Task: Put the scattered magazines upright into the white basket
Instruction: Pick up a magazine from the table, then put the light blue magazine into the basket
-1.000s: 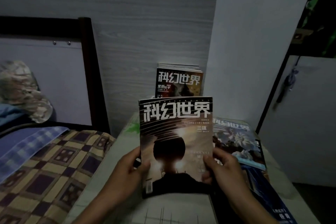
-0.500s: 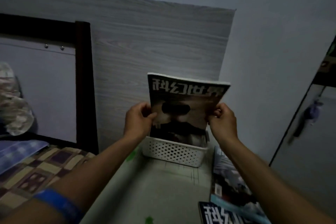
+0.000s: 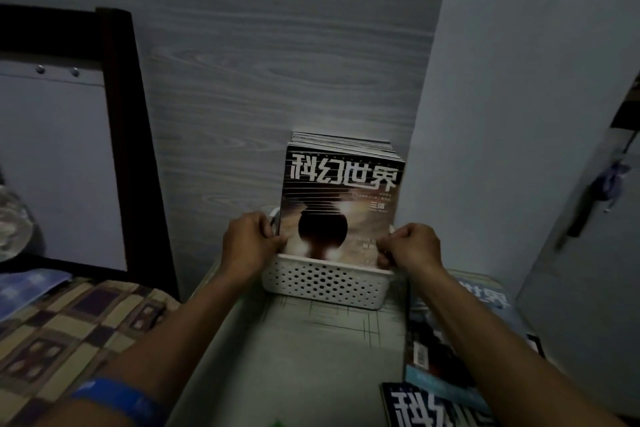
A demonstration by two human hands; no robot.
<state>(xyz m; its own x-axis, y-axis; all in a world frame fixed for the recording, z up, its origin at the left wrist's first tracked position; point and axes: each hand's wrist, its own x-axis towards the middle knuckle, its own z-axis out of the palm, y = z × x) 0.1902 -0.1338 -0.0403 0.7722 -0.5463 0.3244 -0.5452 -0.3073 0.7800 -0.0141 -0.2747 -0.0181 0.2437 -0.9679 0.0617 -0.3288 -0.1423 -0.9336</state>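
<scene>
A white perforated basket [image 3: 325,282] stands at the far end of the small table, against the wood-grain wall panel. A dark magazine [image 3: 341,199] with white title characters stands upright at the front of the basket, its lower edge inside. Several other magazines [image 3: 343,142] stand upright behind it. My left hand [image 3: 247,246] grips the front magazine's left edge and my right hand [image 3: 414,246] grips its right edge, both just above the basket rim. More magazines [image 3: 443,350] lie flat in a loose pile on the table's right side, under my right forearm.
The pale table top [image 3: 301,350] runs from the basket towards me. A bed with a checked cover [image 3: 69,326] and a dark frame post [image 3: 135,149] lies to the left. A grey cabinet [image 3: 588,253] stands on the right.
The magazine was held in front of me, then raised over the basket, and now stands lowered into it at the front. Both hands slid down to its lower side edges.
</scene>
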